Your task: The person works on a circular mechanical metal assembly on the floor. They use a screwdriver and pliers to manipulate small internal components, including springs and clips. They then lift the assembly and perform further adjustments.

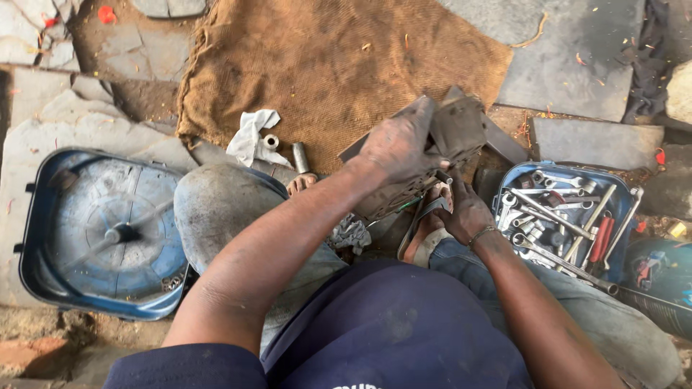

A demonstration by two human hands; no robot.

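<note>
metal part under left hand grip

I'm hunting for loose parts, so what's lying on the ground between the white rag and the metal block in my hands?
In the head view, two small metal sockets lie on the burlap sack's edge between the white rag and the metal block.

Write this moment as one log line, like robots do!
left hand: grips grey metal part from above | right hand: under the part, at its lower edge | blue tool tray: right | burlap sack: ahead
</note>
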